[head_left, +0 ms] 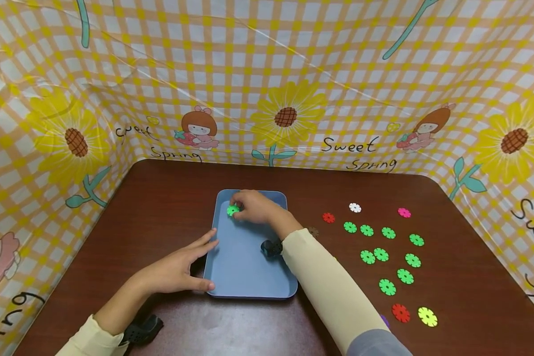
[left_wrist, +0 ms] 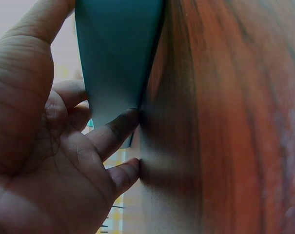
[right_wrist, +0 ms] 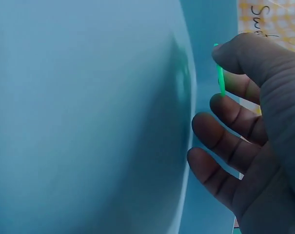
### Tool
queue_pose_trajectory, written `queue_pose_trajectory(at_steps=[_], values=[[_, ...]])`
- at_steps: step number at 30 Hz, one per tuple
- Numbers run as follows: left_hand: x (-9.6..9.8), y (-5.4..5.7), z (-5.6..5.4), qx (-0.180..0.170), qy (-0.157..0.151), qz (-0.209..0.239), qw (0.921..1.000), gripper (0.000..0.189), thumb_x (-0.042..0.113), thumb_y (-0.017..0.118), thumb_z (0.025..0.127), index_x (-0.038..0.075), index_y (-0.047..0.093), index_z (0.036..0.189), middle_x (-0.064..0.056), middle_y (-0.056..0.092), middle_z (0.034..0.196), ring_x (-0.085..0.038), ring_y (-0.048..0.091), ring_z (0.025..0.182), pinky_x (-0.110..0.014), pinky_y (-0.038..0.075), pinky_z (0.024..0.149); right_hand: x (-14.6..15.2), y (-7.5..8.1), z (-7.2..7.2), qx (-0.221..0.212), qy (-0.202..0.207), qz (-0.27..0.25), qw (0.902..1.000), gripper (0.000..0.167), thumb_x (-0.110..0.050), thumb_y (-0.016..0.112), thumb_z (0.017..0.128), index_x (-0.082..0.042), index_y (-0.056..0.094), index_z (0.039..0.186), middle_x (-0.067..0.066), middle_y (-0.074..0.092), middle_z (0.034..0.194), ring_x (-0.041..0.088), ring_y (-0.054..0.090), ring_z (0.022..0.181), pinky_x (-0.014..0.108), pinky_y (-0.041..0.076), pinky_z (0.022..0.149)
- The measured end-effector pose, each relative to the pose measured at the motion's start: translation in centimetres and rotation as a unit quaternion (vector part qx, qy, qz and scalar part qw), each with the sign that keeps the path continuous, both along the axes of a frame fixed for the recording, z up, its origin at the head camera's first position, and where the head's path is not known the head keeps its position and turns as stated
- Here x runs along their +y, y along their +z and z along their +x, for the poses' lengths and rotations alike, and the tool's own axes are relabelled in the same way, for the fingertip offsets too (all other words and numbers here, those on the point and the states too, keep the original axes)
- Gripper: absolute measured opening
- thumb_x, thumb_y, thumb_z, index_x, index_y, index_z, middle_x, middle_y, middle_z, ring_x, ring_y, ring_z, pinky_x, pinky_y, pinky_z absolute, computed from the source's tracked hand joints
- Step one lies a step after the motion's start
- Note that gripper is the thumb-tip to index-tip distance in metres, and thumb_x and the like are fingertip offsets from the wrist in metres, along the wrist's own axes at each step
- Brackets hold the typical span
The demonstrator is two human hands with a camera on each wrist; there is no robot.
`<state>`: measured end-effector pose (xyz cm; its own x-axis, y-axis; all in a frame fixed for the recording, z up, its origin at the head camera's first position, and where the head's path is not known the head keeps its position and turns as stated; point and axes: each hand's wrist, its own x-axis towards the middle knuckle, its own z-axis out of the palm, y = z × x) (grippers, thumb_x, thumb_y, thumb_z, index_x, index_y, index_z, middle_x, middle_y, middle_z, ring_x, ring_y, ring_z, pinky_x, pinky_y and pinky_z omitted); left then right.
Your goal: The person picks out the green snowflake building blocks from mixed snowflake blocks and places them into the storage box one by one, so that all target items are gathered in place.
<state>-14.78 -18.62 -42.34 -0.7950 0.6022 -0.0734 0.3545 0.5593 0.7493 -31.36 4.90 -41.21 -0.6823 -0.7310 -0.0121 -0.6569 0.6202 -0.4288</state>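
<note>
Head view: a green disc [head_left: 233, 211] is over the far left part of the blue tray [head_left: 249, 267], pinched in the grip of the right hand [head_left: 255, 206]. The left hand [head_left: 173, 269] has its fingers spread, touching the tray's left side. More discs [head_left: 387, 287], mostly green, lie to the right on the brown surface [head_left: 169, 207].

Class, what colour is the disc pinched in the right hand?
The disc is bright green, clearest in the head view.
</note>
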Motion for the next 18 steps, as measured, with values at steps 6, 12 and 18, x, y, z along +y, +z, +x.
queue_pose_trajectory(at_steps=[6, 12, 18], values=[[-0.01, 0.09, 0.02, 0.000, -0.002, -0.001, 1.0000, 0.098, 0.045, 0.080, 0.083, 0.007, 0.028, 0.157, 0.000, 0.005, 0.167, -0.024, 0.014, 0.149, -0.054, 0.027, 0.111, -0.25, -0.25, 0.09, 0.008, -0.003, 0.006, 0.9999, 0.025, -0.018, 0.069, 0.093, -0.008, 0.068, 0.116, 0.004, 0.061, 0.105, 0.017, 0.055, 0.090, 0.032, 0.046, 0.082], [-0.01, 0.00, -0.08, 0.001, -0.002, -0.002, 1.0000, 0.099, 0.047, 0.079, 0.082, 0.008, 0.028, 0.157, 0.002, 0.004, 0.167, -0.021, 0.014, 0.149, -0.053, 0.027, 0.112, -0.44, -0.58, 0.19, 0.023, -0.013, 0.019, 0.9995, 0.025, -0.021, 0.069, 0.093, -0.009, 0.067, 0.115, 0.003, 0.060, 0.099, 0.017, 0.054, 0.087, 0.033, 0.046, 0.080], [-0.11, 0.05, -0.08, -0.003, -0.002, 0.001, 1.0000, 0.100, 0.049, 0.079, 0.082, 0.008, 0.028, 0.157, 0.002, 0.004, 0.167, -0.021, 0.013, 0.149, -0.053, 0.028, 0.112, -0.66, -1.02, 0.13, 0.031, -0.024, 0.024, 0.9989, 0.027, -0.024, 0.070, 0.094, -0.011, 0.067, 0.118, 0.003, 0.060, 0.099, 0.017, 0.054, 0.088, 0.033, 0.046, 0.080]])
